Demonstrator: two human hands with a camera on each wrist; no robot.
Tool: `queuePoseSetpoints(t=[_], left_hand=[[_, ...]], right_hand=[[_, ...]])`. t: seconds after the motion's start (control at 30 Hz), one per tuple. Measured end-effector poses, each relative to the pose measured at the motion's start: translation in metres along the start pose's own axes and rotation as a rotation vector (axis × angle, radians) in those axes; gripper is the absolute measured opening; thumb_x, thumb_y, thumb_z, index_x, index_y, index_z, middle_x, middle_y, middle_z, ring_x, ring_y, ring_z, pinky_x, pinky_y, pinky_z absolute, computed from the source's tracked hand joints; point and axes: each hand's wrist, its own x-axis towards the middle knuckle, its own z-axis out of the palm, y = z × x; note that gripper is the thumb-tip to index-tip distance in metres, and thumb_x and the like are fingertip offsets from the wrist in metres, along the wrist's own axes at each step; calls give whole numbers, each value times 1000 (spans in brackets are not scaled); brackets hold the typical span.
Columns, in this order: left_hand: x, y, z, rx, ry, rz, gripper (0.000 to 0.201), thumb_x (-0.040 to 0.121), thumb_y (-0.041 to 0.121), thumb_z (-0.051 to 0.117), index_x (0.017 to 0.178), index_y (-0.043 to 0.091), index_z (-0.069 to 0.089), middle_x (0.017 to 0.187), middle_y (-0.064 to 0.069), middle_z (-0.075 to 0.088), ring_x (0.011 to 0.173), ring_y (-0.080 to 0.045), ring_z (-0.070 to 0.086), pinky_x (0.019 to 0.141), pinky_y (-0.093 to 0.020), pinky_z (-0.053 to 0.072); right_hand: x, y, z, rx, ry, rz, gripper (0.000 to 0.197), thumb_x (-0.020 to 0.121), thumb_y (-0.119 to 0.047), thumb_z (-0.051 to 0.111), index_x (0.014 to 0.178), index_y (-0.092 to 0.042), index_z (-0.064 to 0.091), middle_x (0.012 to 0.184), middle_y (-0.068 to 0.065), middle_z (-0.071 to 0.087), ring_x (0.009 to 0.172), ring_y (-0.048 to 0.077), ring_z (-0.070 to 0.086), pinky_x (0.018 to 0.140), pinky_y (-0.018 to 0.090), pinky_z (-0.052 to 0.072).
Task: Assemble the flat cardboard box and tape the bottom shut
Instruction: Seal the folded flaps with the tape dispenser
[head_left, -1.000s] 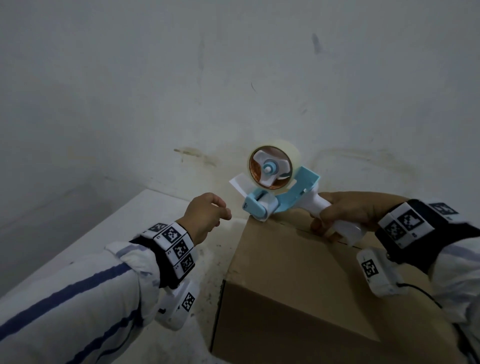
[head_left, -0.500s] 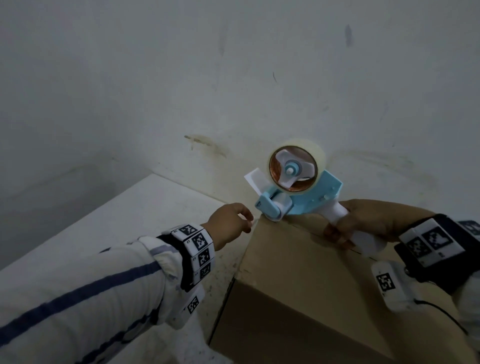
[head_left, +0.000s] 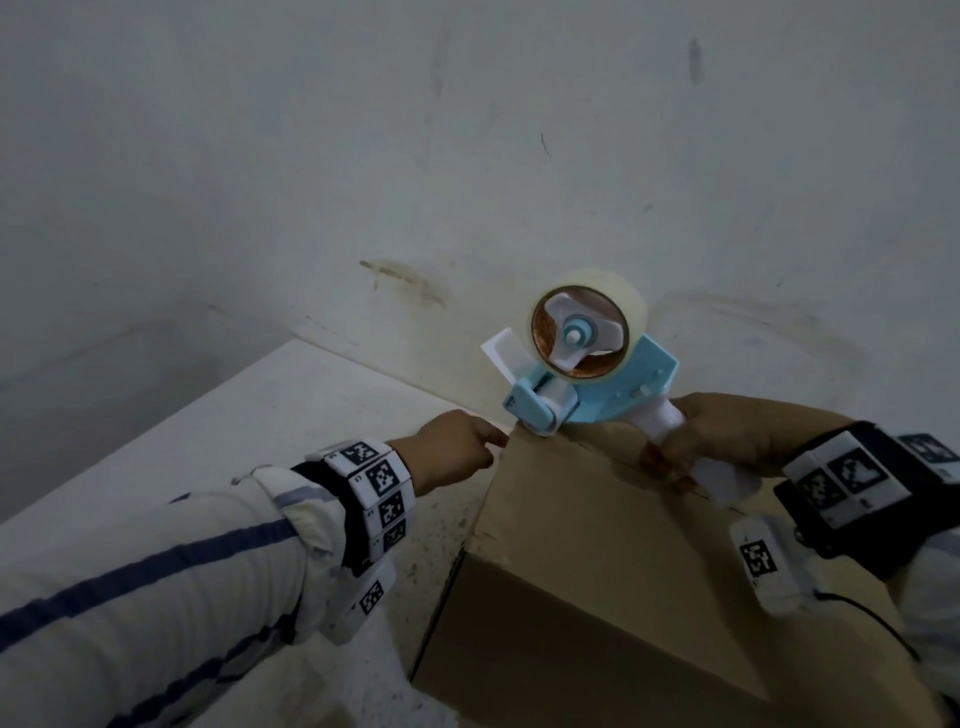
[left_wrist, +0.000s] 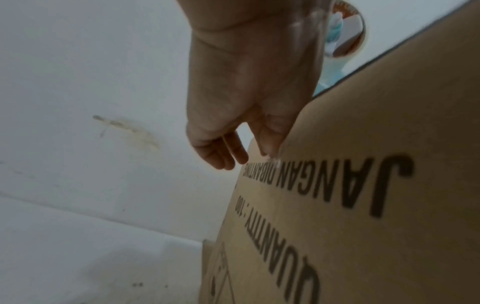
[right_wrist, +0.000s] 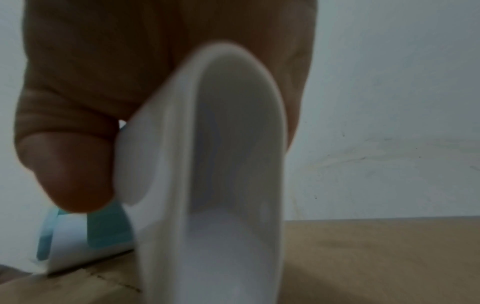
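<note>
A brown cardboard box (head_left: 597, 545) stands on the white table (head_left: 249, 447), closed flaps up, with black print on its end face (left_wrist: 363, 205). My right hand (head_left: 727, 436) grips the white handle (right_wrist: 221, 164) of a blue tape dispenser (head_left: 597, 400) carrying a clear tape roll (head_left: 587, 327). The dispenser's roller sits at the top left edge of the box, by the flap seam. My left hand (head_left: 457, 447) reaches the end face just under that edge. One digit (left_wrist: 270, 139) presses a shiny strip of tape against the cardboard; the other fingers hang loosely curled.
A stained white wall (head_left: 467, 156) rises right behind the table and box. The speckled table surface (left_wrist: 78, 257) stretches to the left of the box. A cable runs from my right wrist device (head_left: 769, 566).
My left hand has moved right, from the air beside the box to its end face. The dispenser has come down onto the box's top left edge.
</note>
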Motion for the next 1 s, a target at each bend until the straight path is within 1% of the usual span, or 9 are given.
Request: queuePoseSetpoints(t=[0.07,0.2,0.3,0.37,0.43,0.53,0.6,0.87,1.0], left_hand=[[1,5,-5,-134,-73,-5,50,86,-3,44,133,13,53,135,-15,54,116,-27,54,90,-34,47],[-1,10,-6,-356,-324,-29,47,77,-7,40,122,3,53,110,-21,56,94,-25,46,85,-36,40],[-2,13,-9,-430,-372,-64,44,72,-11,39,112,-1,54,99,-13,48,92,-24,39,82,-32,35],[-4,17,-12,-516,-402,-79,33,61,-5,43,91,4,54,86,-11,47,84,-24,39,75,-28,34],[-9,23,-13,-542,-439,-75,27,67,9,54,94,10,54,86,-8,53,82,-20,45,78,-26,36],[-10,27,-12,-303,-466,-34,42,92,39,50,128,18,49,128,-4,58,122,-18,50,111,-33,33],[-12,28,-13,-183,-505,-30,51,90,49,44,132,19,47,137,-2,52,131,-18,45,116,-38,29],[-13,38,-24,49,-439,-98,46,97,48,35,128,18,53,119,4,56,110,-14,52,108,-33,35],[-17,49,-24,479,-271,48,48,98,43,37,124,6,52,113,-9,57,95,-19,49,89,-32,41]], right_hand=[[0,0,2,-5,-4,19,25,49,-11,63,72,-1,60,80,17,59,52,16,58,58,26,51],[-3,-2,6,5,-5,-12,17,74,-4,67,90,-4,61,87,18,62,81,29,58,72,39,52],[-1,-1,2,-27,15,-13,28,42,-16,71,68,-6,67,68,15,67,72,33,63,77,52,55],[-1,2,1,-25,8,-18,20,41,-13,67,60,-7,66,62,14,66,69,33,63,74,51,55],[-2,4,1,8,8,-22,13,44,-11,65,56,-9,65,58,12,64,68,32,61,71,46,52],[-6,5,1,18,13,-22,6,51,-6,67,49,-11,65,54,9,64,67,30,60,69,42,50],[-8,4,1,6,1,-20,9,57,-4,67,54,-12,65,60,11,64,69,29,60,70,40,49],[-15,2,-1,-38,9,-73,24,55,-10,68,79,-8,65,76,12,66,77,27,61,79,45,54],[-20,-2,2,-1,8,-184,34,68,-5,71,82,-31,54,81,4,64,75,20,60,69,37,54]])
